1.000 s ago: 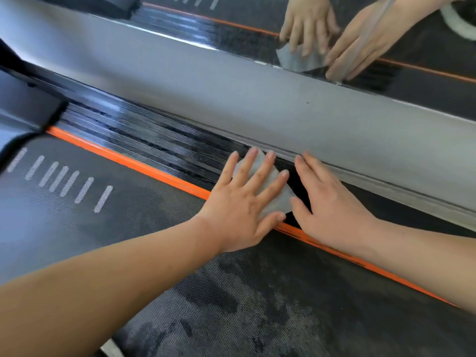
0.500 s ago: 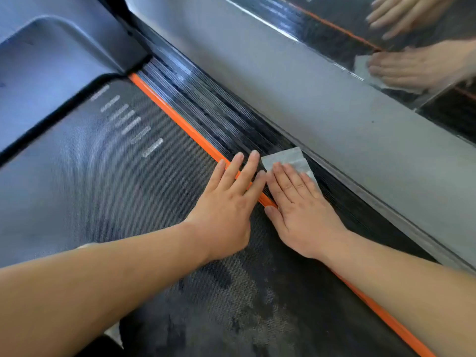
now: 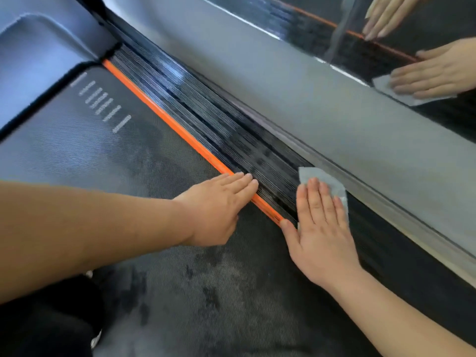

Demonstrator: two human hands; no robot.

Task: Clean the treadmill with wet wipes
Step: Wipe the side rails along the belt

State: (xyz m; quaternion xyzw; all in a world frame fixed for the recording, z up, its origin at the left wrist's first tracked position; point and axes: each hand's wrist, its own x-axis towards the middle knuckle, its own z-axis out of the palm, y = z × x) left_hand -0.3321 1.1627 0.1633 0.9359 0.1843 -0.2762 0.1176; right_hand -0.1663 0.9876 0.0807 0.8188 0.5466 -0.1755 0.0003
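Two hands, no longer touching each other, are lying flat: the right hand point(image 3: 325, 237) is pressing the one wet wipe point(image 3: 323, 179) onto the ribbed side rail point(image 3: 221, 119), and the left hand point(image 3: 219, 210) is resting at the orange stripe point(image 3: 167, 117).

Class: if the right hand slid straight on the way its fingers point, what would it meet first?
Probably the grey ledge beyond the ribbed side rail: the right hand, flat on the wipe, points at it. Its height is unclear.

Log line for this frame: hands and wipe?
step: wiping black ribbed side rail | right hand: flat, pressing wet wipe onto it | left hand: flat on belt, touching orange stripe
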